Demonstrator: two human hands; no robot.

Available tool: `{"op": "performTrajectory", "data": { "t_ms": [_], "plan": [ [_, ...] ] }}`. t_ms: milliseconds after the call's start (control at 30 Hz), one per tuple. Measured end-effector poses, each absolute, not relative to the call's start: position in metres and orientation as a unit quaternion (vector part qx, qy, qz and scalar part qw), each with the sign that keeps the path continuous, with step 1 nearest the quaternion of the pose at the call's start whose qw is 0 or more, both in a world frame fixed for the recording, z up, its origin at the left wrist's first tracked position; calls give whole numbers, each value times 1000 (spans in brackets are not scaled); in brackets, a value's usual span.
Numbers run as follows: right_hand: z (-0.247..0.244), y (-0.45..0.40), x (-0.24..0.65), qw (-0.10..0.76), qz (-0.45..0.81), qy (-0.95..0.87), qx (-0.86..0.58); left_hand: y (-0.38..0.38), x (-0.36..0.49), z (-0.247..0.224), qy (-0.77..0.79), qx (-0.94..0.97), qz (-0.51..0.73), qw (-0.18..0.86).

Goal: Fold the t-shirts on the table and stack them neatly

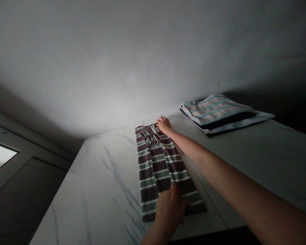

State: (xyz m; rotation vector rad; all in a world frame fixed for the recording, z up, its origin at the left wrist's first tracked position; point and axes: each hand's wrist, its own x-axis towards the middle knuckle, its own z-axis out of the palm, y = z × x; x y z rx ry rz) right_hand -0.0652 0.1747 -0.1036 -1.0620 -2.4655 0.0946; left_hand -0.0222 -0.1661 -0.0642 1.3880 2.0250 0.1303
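Note:
A folded shirt with dark maroon, green and white stripes (161, 165) lies lengthwise on a white marble table (99, 194). Its far end shows a bunched collar or placket (150, 140). My right hand (164, 125) rests at that far edge, touching the cloth with its fingers apart. My left hand (170, 207) is at the near end, with curled fingers gripping the striped fabric. The cloth under that hand is hidden.
A folded pale blue cloth with pink stripes (214, 109) sits on dark and white garments at the table's back right. A grey wall rises behind the table. A window or door frame (5, 158) stands to the left, below which the floor is dim.

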Motion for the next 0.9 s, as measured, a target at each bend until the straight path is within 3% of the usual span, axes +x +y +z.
{"op": "performTrajectory", "data": {
  "t_ms": [200, 400, 667, 800, 900],
  "plan": [
    [-111, 117, -25, 224, 48, -929, -290, -151, -36, -47, 704, 640, -51, 305],
    [-140, 98, 20, 160, 87, -970, -158, -149, -32, -62, 622, 750, -7, 225],
    [-113, 157, -25, 97, 63, -958, -262, -153, -31, -64, 604, 755, 11, 257],
    [-96, 164, -44, 138, 71, -945, -289, -144, -42, -54, 621, 731, 58, 277],
    [-84, 170, -55, 160, 85, -939, -291, -122, -59, -48, 706, 666, 76, 229]
  ]
}}
